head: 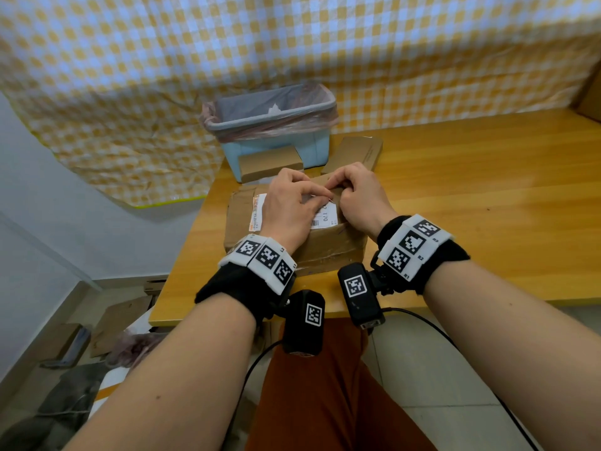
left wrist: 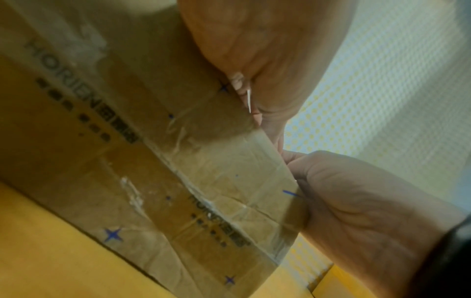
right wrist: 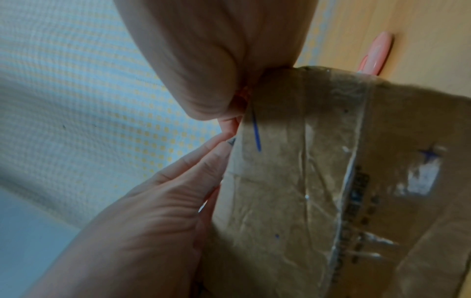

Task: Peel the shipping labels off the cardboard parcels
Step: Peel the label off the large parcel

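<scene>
The wooden tabletop (head: 471, 196) carries everything, with a yellow-and-white checked cloth (head: 292, 43) hung behind it. At its far edge stands a light blue bin (head: 276, 148) lined with a thin plastic bag, and two smaller cardboard parcels (head: 270, 164) and (head: 354, 153) lie just in front of it. Nearest the person sits the large taped cardboard parcel (head: 325, 245), crumpled, with dark printed lettering and blue stars on its side. On its top face lies the white shipping label (head: 327, 216), mostly covered by both hands. The left hand (head: 289, 206) rests on the label, its grip narrow, thumb and forefinger brought together at the label's far edge. The right hand (head: 357, 196) meets it there, fingers curled in a narrow grip at the same spot; whether either actually holds a lifted corner cannot be told. A pink pen (right wrist: 374, 54) lies on the tabletop beside the parcel.
</scene>
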